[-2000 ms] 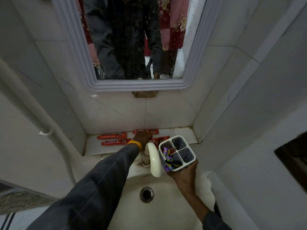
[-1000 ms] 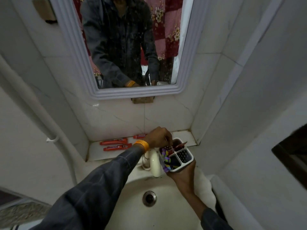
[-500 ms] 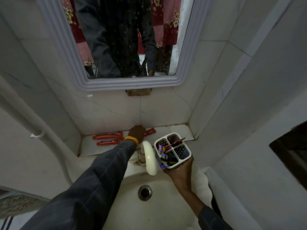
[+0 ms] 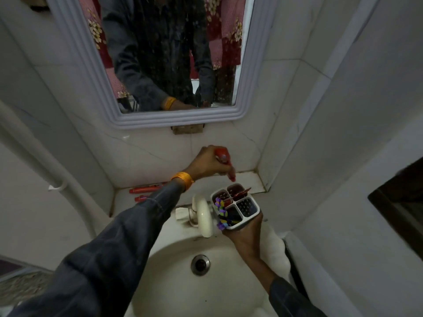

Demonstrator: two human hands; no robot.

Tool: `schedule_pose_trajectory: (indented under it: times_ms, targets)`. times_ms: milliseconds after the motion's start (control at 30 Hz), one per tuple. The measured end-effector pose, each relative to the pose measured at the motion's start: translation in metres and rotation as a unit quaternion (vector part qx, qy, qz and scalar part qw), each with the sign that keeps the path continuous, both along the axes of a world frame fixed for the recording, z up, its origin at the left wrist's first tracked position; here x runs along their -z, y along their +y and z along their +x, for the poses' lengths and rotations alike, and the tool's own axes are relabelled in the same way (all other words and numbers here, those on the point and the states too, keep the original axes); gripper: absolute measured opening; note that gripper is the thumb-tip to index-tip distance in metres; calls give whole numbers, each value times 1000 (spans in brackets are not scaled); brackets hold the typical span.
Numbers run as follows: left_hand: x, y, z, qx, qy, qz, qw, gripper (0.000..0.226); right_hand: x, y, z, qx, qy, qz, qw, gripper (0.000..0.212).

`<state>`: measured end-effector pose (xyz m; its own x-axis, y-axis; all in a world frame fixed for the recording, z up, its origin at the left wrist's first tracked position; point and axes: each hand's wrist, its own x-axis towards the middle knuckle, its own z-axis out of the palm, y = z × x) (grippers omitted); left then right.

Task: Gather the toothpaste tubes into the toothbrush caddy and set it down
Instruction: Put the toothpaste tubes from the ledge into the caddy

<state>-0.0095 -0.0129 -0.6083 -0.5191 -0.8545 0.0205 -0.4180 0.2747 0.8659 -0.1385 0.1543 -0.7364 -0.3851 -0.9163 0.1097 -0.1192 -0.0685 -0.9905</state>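
Left hand (image 4: 207, 162) fisted around one red toothpaste tube (image 4: 225, 163), held tilted above the four-compartment toothbrush caddy (image 4: 235, 208). Right hand (image 4: 246, 234) wraps the caddy from below, over the sink (image 4: 174, 266). Two more tubes (image 4: 146, 189) lie on the ledge's left end.

Lighting: dim, flat, cool grey overall; source not visible. White marble-tiled wall (image 4: 146, 154) reads dull grey, brightest near the centre. Dark grey sleeves and the reflection in the grey-framed mirror (image 4: 160, 120) lose detail to shadow. Soft shadow along the back corner of the cream ceramic sink (image 4: 174, 255). No strong glare. Motion blur on the raised left hand (image 4: 207, 162). Wide-angle bending of wall lines toward the edges; corners soft.
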Motion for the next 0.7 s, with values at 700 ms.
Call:
schedule_pose_trajectory:
  times_ms: [700]
  targets:
    - [97,23,163,-235,-268,50,933,34,36,-5,-14,4,48,46,998,111]
